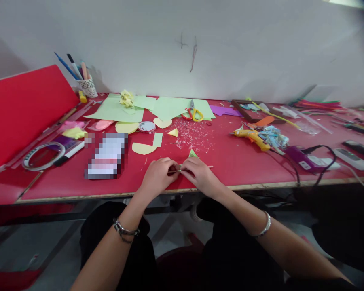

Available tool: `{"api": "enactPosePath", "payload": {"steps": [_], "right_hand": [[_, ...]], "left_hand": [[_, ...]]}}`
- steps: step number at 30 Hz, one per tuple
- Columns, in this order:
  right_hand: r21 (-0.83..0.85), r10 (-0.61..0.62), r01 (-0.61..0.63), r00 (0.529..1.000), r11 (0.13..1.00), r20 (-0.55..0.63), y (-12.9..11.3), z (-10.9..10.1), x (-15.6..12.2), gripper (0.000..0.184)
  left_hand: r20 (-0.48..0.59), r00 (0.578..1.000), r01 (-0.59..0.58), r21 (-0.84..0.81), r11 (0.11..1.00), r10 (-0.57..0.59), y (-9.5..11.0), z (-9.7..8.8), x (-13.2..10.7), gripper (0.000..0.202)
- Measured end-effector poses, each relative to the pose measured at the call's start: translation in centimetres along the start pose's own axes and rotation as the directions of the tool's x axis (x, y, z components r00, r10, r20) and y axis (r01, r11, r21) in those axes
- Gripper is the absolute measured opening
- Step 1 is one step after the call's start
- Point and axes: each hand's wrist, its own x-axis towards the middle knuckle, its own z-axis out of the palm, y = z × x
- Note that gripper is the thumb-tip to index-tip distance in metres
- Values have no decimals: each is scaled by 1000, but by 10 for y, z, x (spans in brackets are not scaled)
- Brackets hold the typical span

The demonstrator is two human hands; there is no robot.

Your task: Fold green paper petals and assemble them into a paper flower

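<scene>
"Slender pale stick [174, 171], straight and narrow. Where is it exactly?"

"Between the fingertips of both hands, near the front edge of the smooth red tabletop [230, 169]."

"And the grip?"

"Left hand [160, 171] and right hand [200, 173] each pinch it between thumb and forefinger, the tips nearly meeting."

"How are the arms set?"

"Forearms angle inward from either side, backs of the hands up, fingers curled."

"What else is near?"

"Pointed green paper [193, 153] shows just behind the right hand; whether it's held, I can't tell. Farther back lie fine, stringy white shreds [194, 135] and flat, round-edged yellow paper [143, 148]."
</scene>
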Motion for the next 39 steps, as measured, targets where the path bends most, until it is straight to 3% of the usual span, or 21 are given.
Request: {"api": "enactPosePath", "payload": {"steps": [7,14,19,25,33,39], "right_hand": [[-49,-65,64,998,997,-11,-2,0,-2,12],[-224,-106,111,994,968,32,-7,-2,-4,21],[-146,-79,81,997,986,20,-5,-1,-3,18],[-85,3,2,998,996,61,-3,0,1,11],[2,151,-152,981,988,118,-5,-4,13,10],[28,207,-214,964,976,165,-5,-7,18,10]], "left_hand": [[19,998,-61,-3,998,61,-4,-3,0,8],[40,996,-80,-92,993,84,-8,-5,-1,9],[55,994,-84,-111,990,90,-10,-6,-1,8],[16,991,-135,95,986,134,-6,-9,-3,6],[3,949,-292,391,873,316,-3,-8,-6,13],[-17,970,-205,472,858,241,6,-7,-6,15]]}}
